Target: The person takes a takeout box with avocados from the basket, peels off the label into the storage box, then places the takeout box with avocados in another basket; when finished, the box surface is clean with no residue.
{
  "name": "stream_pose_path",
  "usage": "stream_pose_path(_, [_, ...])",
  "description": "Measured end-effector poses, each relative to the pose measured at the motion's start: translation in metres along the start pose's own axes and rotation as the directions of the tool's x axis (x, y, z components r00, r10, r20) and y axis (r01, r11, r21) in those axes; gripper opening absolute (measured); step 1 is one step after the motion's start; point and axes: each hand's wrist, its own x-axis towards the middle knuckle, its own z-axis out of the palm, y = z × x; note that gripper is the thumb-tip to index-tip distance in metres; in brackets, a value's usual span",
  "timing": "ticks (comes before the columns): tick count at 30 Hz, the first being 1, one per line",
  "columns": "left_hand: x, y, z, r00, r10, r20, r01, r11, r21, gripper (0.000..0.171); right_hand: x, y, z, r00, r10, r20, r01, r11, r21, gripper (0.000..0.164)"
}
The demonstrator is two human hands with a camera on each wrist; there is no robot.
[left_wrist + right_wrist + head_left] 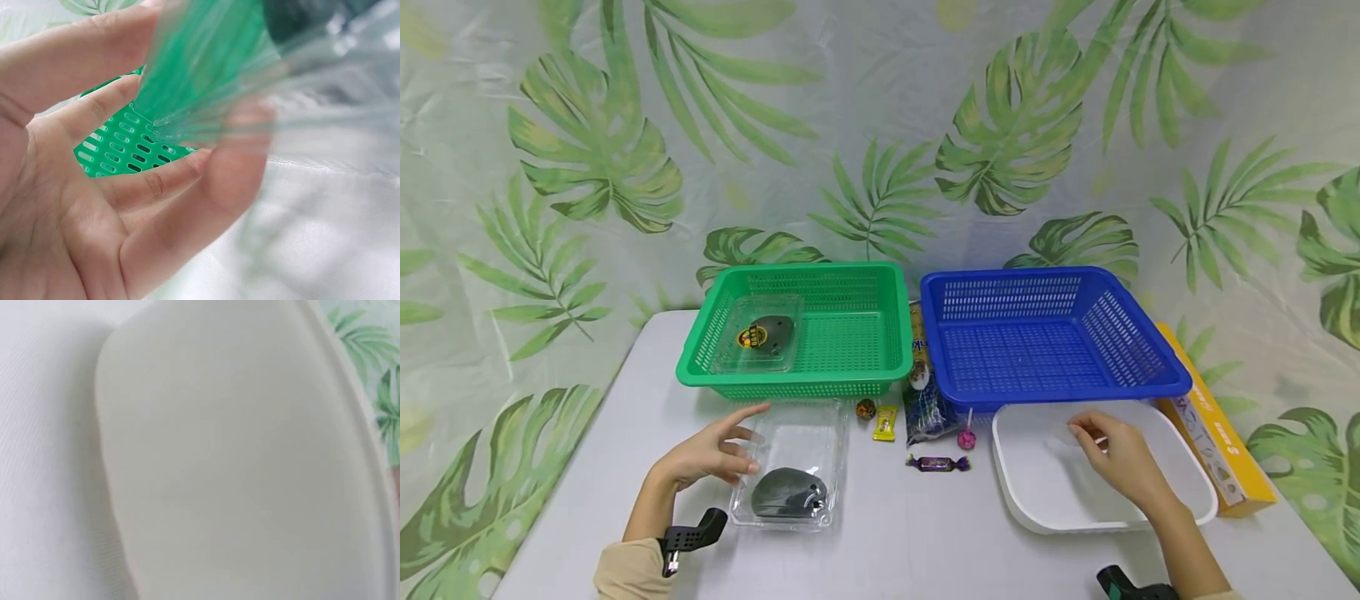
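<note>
A clear plastic box (805,433) lies on the table with a dark grey, rounded flat thing (786,492) in its near end. My left hand (718,450) is at the box's left side, fingers spread and loosely bent, fingertips at the plastic. Close up in the left wrist view, blurred clear plastic (325,131) overlaps the fingertips. Over the white tray (1026,500), my right hand (1116,454) pinches a small see-through piece (1062,435) between thumb and forefinger. The right wrist view mostly shows the tray's outer wall (237,450).
A green basket (793,379) holds another clear box (730,354) with a black-and-yellow sticker. A blue basket (1060,392) stands beside it. Between them lie a dark packet (925,417), a lollipop (966,439) and several wrapped sweets (885,423). An orange box (1225,442) stands at the right.
</note>
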Motion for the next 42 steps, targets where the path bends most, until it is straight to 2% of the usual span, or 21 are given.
stream_pose_path(3, [0.0, 0.0, 0.0, 1.0, 0.001, 0.003, -0.001, 1.0, -0.004, 0.089, -0.002, 0.006, 0.005, 0.999, 0.019, 0.031, -0.018, 0.998, -0.057, 0.005])
stream_pose_path(8, [0.0, 0.001, 0.0, 1.0, 0.001, 0.003, -0.001, 1.0, -0.011, 0.089, -0.004, 0.007, 0.01, 0.985, 0.1, 0.138, -0.087, 0.991, -0.099, 0.002])
stream_pose_path(14, [0.0, 0.0, 0.0, 1.0, 0.007, 0.002, -0.007, 1.0, -0.013, 0.09, -0.006, 0.003, 0.013, 0.965, 0.124, 0.231, -0.106, 0.99, -0.089, 0.005])
stream_pose_path(20, [0.0, -0.001, 0.0, 1.0, 0.014, 0.008, -0.014, 1.0, -0.014, 0.089, -0.007, 0.002, 0.012, 0.931, 0.152, 0.333, -0.138, 0.988, -0.066, 0.01])
stream_pose_path(34, [0.0, -0.003, 0.0, 1.0, 0.021, 0.005, -0.021, 1.0, -0.011, 0.09, -0.006, 0.002, 0.011, 0.888, 0.14, 0.437, -0.141, 0.99, -0.03, 0.025])
stream_pose_path(37, [0.0, -0.003, 0.0, 1.0, 0.019, 0.004, -0.019, 1.0, -0.01, 0.09, -0.004, -0.001, 0.011, 0.896, 0.15, 0.418, -0.149, 0.988, -0.037, 0.028])
stream_pose_path(42, [0.0, -0.003, 0.0, 1.0, 0.02, 0.003, -0.02, 1.0, -0.007, 0.089, 0.006, -0.019, 0.014, 0.939, 0.138, 0.316, -0.14, 0.99, -0.014, 0.02])
